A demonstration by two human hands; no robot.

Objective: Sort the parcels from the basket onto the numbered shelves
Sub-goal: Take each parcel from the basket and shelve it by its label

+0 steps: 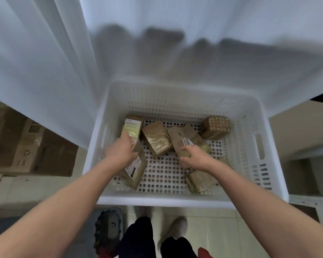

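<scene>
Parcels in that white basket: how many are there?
7 parcels: two at the left by the left hand, one in the middle, two by the right hand, a patterned one at the back right, one at the front right. The arms may hide more.

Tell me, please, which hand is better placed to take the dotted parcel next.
Probably the right hand: it is nearer the dotted parcel, though it grips a brown parcel. The left hand is at the opposite side of the basket, on a labelled parcel.
</scene>
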